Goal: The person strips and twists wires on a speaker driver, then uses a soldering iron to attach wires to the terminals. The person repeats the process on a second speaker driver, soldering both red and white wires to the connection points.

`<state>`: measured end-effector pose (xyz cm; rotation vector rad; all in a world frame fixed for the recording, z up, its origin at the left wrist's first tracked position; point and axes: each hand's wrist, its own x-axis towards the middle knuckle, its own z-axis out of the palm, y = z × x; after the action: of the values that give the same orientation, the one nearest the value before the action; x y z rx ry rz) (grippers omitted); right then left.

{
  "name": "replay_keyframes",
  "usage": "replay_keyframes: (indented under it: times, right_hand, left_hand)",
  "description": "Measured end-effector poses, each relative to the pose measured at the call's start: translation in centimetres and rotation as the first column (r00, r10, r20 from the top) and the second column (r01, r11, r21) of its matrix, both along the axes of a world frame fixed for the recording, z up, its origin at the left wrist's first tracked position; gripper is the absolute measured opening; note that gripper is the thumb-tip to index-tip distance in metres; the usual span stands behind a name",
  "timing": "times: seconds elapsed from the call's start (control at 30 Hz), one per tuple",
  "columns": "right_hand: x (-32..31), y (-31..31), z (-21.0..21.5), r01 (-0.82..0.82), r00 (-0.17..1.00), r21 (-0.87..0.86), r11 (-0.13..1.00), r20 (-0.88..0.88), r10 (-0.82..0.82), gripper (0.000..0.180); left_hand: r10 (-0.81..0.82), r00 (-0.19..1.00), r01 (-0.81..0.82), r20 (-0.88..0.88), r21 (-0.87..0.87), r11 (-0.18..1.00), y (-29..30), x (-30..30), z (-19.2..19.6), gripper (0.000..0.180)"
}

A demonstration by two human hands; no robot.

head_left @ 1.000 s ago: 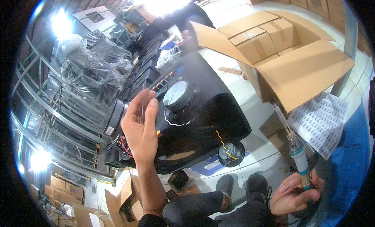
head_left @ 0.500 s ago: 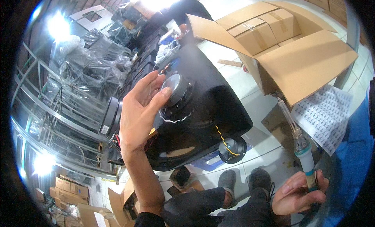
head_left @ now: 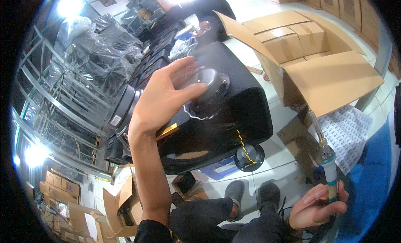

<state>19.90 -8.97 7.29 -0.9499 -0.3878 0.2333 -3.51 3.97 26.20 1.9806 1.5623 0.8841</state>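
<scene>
My left hand (head_left: 155, 101) grips a small round speaker driver (head_left: 216, 81), thumb on its grey magnet and fingers curled over the far side. The driver is at the top of a black speaker cabinet (head_left: 254, 103), and a white wire loops below it. A faint haze hangs around the fingers. Low at the right, my right hand (head_left: 315, 206) is closed around the handle of a soldering iron (head_left: 329, 170), whose metal end points up and away. Another small driver (head_left: 249, 158) with a yellow twisted wire lies by the cabinet's near right corner.
An open cardboard box (head_left: 334, 82) holding smaller boxes stands at the right, beside a printed sheet (head_left: 342, 134). A larger speaker driver (head_left: 121, 106) is left of my forearm. More black cabinets (head_left: 156, 61) line up beyond. Plastic-wrapped stacks (head_left: 100, 55) and metal rails fill the left.
My left hand and the driver have shifted right in the picture, and the driver looks more tilted. The whole view has swung slightly. My right hand still holds the soldering iron.
</scene>
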Motion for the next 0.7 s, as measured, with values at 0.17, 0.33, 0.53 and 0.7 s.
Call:
replay_keyframes:
  times: [0.17,0.33,0.53,0.7]
  right_hand:
    - [0.6,-0.4,0.4,-0.098,0.985,-0.027,0.995,0.140,0.101,0.064]
    - [0.0,-0.6,0.6,-0.037,0.999,-0.080,0.996,0.032,0.040,0.065]
    - [0.4,-0.5,0.3,-0.089,0.996,-0.016,0.996,0.000,0.089,0.069]
    - [0.1,-0.3,0.5,-0.063,0.998,-0.006,0.998,0.019,0.063,0.068]
  left_hand:
    - [-0.065,0.992,0.060,-0.110,-0.054,0.997,0.3,-0.3,0.5,0.068]
    - [-0.028,0.984,0.031,-0.178,0.012,0.999,0.7,-0.4,0.6,0.070]
    - [0.186,0.928,-0.096,-0.323,0.276,0.956,0.1,0.6,0.0,0.069]
    - [0.291,0.902,-0.137,-0.320,0.426,0.894,-0.2,1.6,-0.6,0.059]
